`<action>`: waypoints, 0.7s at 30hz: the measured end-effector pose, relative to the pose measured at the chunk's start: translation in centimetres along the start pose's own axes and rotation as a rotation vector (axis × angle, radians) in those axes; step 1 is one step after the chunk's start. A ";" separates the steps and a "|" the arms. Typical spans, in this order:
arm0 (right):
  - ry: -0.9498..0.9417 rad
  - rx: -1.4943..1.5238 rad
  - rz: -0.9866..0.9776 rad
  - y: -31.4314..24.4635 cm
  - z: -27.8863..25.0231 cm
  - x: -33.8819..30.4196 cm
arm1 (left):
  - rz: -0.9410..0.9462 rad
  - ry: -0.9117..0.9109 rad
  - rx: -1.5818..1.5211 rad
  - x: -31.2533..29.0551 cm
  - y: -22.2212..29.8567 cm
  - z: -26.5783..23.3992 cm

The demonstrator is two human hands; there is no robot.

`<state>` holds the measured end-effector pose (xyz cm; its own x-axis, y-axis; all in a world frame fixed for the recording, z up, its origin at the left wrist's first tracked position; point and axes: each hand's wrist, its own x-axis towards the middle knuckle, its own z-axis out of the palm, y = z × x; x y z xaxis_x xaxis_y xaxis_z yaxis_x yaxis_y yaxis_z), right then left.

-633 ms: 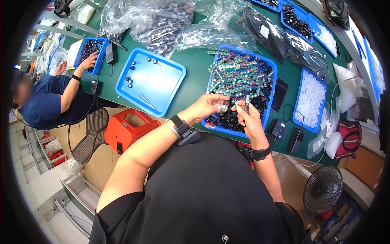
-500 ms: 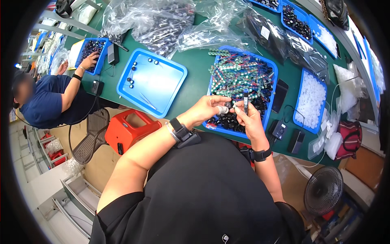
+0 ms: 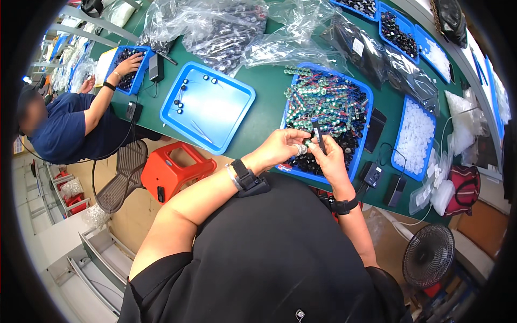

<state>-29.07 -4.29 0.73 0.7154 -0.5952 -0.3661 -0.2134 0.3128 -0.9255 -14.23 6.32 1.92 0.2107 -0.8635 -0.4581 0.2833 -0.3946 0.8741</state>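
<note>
- Broadly, we sit at a long green desk (image 3: 264, 116) that runs from upper left to lower right, strewn with clear bags (image 3: 215, 27) of small parts.
- Next in size, a nearly bare blue tray (image 3: 215, 110) lies to our left with a few dark bits and tweezers on it; a fuller blue tray (image 3: 362, 141), heaped with green-and-dark wired parts, sits straight ahead of us.
- To its right, a narrower tray (image 3: 413, 139) holds white caps, and a black phone (image 3: 375, 129) lies between the two.
- Off the desk, a red stool (image 3: 177, 171) stands to our lower left and a fan (image 3: 429, 255) to our lower right.
- Further left, a co-worker in blue reaches one hand (image 3: 128, 63) into another tray.
- Our left hand (image 3: 280, 148) is closed around a small silvery ring (image 3: 298, 149), pinched at the fingertips over the full tray's near edge.
- Our right hand (image 3: 328, 159) grips a slim dark stick (image 3: 318, 134), held between thumb and fingers.
- That stick stands roughly upright, its long axis pointing away from us toward the heap, tilted slightly left.
- Ring and stick nearly meet: the ring lies just to the left of the stick's lower end, so the two hands are about equally near, fingertips almost touching.
</note>
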 end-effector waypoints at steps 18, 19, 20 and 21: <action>0.164 -0.141 0.080 -2.3 3.2 -0.1 | 0.608 0.428 0.702 0.0 -0.7 0.7; 0.176 -0.151 0.066 -2.3 3.2 0.0 | 0.606 0.443 0.687 0.1 -0.7 0.8; 0.188 -0.160 0.052 -2.2 3.3 0.0 | 0.603 0.456 0.672 0.1 -0.6 0.9; 0.202 -0.156 0.019 -2.1 3.6 0.1 | 0.564 0.470 0.634 0.1 -0.6 0.9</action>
<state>-26.19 -2.35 2.97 0.5659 -0.7311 -0.3810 -0.3370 0.2166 -0.9162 -15.25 6.21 1.47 0.5524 -0.8186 0.1574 -0.5021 -0.1760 0.8467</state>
